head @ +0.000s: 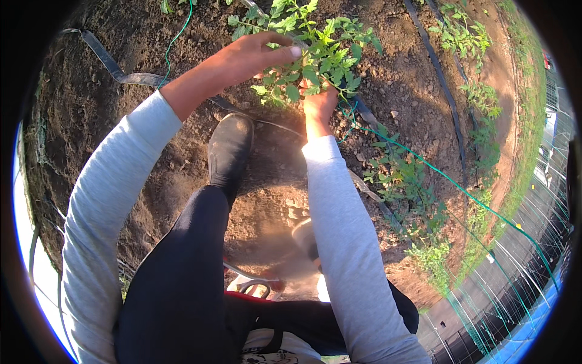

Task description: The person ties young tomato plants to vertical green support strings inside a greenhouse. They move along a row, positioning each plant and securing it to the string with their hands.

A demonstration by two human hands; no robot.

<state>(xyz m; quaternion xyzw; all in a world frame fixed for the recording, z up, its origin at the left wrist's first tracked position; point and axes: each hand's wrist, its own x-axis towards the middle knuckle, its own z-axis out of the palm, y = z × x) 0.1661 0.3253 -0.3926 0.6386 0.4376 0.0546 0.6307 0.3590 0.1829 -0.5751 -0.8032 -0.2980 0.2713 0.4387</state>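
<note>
A leafy young tomato plant (pixel 325 59) grows from the soil at the top middle of the head view. My left hand (pixel 259 54) reaches in from its left, thumb against the foliage; its fingertips are partly hidden by leaves. Low on the same plant, my right hand (pixel 319 102) has its fingers curled at the stem, partly covered by leaves. Beside the right hand, green twine (pixel 349 113) hangs in loose loops and runs off taut to the lower right. Whether the right fingers also hold twine is hidden.
Flat drip-irrigation tape (pixel 141 79) crosses the soil, with a further dark line (pixel 436 68) to the right. More tomato plants (pixel 409 182) grow at the right. My dark shoe (pixel 231 141) stands below the plant. Many strings (pixel 504 268) fan out at the lower right.
</note>
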